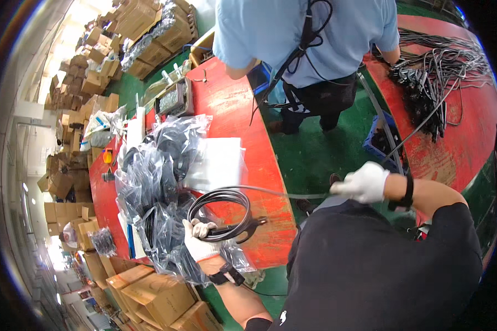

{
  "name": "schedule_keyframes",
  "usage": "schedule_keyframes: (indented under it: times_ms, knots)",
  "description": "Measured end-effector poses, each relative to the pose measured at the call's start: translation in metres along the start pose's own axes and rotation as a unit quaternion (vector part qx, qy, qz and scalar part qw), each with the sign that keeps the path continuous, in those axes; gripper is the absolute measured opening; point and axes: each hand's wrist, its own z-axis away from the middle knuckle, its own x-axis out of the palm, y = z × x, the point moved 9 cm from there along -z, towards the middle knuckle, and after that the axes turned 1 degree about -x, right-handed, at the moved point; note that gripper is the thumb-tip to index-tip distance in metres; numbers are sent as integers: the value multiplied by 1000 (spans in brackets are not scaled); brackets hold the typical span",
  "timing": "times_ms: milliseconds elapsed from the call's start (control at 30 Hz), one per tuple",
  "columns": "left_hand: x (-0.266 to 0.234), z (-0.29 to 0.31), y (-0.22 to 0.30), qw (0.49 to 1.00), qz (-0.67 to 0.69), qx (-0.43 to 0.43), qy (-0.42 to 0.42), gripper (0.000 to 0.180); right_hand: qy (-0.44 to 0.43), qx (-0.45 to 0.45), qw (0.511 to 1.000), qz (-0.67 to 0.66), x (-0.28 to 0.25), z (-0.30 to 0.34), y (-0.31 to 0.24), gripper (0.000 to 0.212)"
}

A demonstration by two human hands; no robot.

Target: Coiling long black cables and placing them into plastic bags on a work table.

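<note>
My left hand (200, 243), in a white glove, is closed around a coil of dark cable (247, 208) above the near part of the red table. A black plug end sticks out from the coil's lower right. One strand leaves the top of the coil and stretches right to my right hand (363, 183), gloved too and slightly blurred, its fingers pressed together on the cable. Beyond that hand, the cable rises to a tangled pile of cables (442, 71) on the right-hand red table. Clear bags of coiled black cables (157, 182) lie just beyond my left hand.
Flat clear bags (215, 163) rest on the left red table (254, 132). A person in a light blue shirt (303, 33) stands between the tables, cables over the back. A blue crate (380, 138) sits on the green floor. Cardboard boxes (154, 292) are stacked at left.
</note>
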Motion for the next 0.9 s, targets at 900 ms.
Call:
schedule_keyframes:
  times_ms: [900]
  knots:
    - [183, -7, -228, 839, -521, 76, -137, 55, 197, -140, 970, 29, -114, -13, -36, 17]
